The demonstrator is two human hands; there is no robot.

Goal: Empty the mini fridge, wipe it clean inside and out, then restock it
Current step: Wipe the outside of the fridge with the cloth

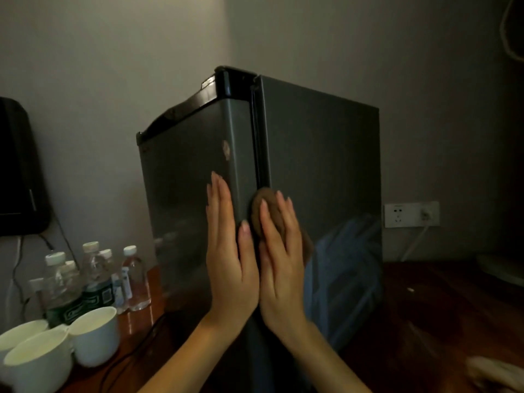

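Note:
The grey mini fridge [317, 154] stands on a wooden table with its door shut, one corner facing me. My left hand [228, 251] lies flat with straight fingers on the door face, near the door's edge. My right hand [279, 259] presses a brown cloth [262, 205] against the fridge's side wall, right beside the door seam. Its fingers are straight over the cloth, which shows above the fingertips and a little at the right of the hand.
Several water bottles [93, 276] and three white cups [93, 333] stand on the wooden table [442, 316] left of the fridge. A dark appliance [17, 165] is at the far left. A wall socket [411, 214] with a plugged cord sits right of the fridge. A pale blurred object [493, 375] lies at the bottom right.

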